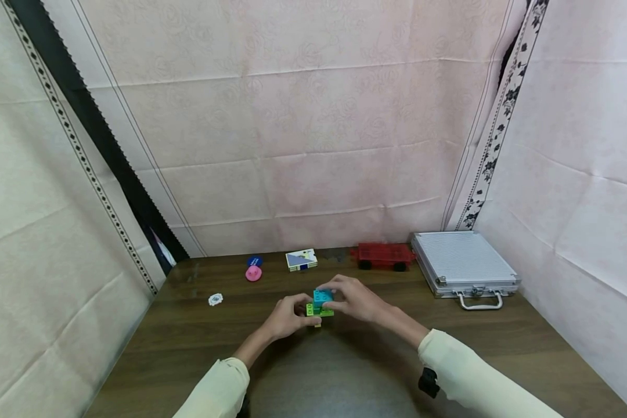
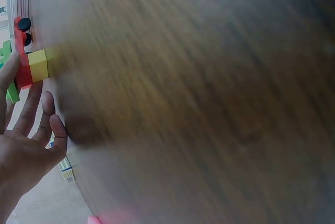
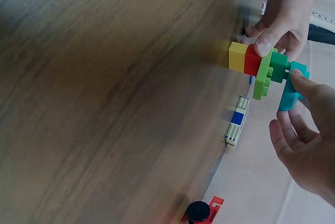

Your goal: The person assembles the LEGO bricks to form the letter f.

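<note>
A small stack of toy building bricks stands on the table between both hands. From the bottom, the right wrist view shows a yellow brick (image 3: 236, 56), a red brick (image 3: 252, 60), a long lime-green brick (image 3: 261, 81) and a dark green brick (image 3: 279, 68). My left hand (image 1: 284, 318) pinches the stack low down, its thumb on the red brick near the lime one. At the top, my right hand (image 1: 357, 299) holds a teal brick (image 1: 321, 297) between thumb and fingers. This teal brick sits slightly tilted at the dark green one; whether it is fully seated I cannot tell.
Behind the hands lie a small printed box (image 1: 301, 260), a pink round piece (image 1: 253, 273), a blue disc (image 1: 255, 260) and a red wheeled toy base (image 1: 384, 255). A silver case (image 1: 465, 261) stands at right, a white piece (image 1: 215, 299) at left. Cloth walls surround the table.
</note>
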The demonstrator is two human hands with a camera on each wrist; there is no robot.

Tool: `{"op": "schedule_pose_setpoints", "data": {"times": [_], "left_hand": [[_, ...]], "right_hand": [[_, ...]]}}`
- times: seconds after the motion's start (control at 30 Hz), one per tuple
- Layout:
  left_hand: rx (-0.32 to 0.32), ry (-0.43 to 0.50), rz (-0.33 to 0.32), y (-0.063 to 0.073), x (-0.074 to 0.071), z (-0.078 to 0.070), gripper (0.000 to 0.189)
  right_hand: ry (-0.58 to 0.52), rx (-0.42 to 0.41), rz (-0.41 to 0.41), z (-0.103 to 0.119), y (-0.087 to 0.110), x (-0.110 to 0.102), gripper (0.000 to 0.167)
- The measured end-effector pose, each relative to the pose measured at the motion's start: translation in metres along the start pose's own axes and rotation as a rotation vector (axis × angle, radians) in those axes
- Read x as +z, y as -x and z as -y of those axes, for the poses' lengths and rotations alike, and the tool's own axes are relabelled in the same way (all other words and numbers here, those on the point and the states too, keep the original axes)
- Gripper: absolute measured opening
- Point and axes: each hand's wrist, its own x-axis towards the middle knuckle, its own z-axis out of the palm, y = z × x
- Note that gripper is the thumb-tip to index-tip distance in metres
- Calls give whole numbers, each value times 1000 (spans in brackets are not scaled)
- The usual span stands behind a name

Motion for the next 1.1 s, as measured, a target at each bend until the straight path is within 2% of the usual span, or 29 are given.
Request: {"op": "schedule_pose_setpoints", "data": {"times": [0.47, 0.67, 0.87, 1.1], "left_hand": [[-7, 1, 1, 1, -1, -3, 33], [-16, 17, 2, 1, 1, -3, 32], [-4, 18, 12, 1, 2, -2, 31], [12, 10, 0, 0, 1, -2, 29]], "right_hand": [[98, 50, 42, 10, -1, -3, 40], [144, 44, 61, 10, -1, -1, 40], [210, 64, 73, 8, 1, 0, 42], [246, 46, 68, 9, 0, 2, 44]]}}
